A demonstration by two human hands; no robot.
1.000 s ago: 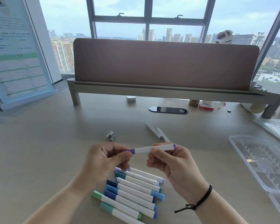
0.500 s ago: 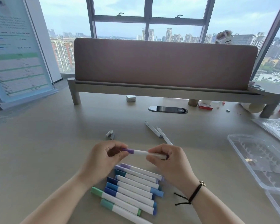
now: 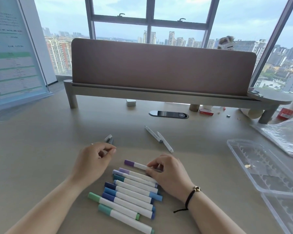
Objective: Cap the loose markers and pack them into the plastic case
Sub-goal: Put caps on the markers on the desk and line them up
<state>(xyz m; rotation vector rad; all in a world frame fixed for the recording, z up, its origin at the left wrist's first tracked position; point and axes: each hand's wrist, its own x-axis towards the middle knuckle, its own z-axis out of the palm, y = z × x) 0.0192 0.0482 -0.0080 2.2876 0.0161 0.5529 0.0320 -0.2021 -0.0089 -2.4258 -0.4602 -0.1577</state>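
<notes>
Setting our capped purple-and-white marker [image 3: 135, 164] beside the row with the gripping right hand [image 3: 167, 173], our empty, loosely curled left hand [image 3: 93, 162] should next fetch the grey caps [image 3: 109, 139].

Head camera looks down, close over desk [image 3: 41, 149].

The left hand [image 3: 93, 162] hovers palm down, fingers loosely curled, holding nothing. The right hand [image 3: 167, 173] pinches with curled fingers, wrist low.
</notes>
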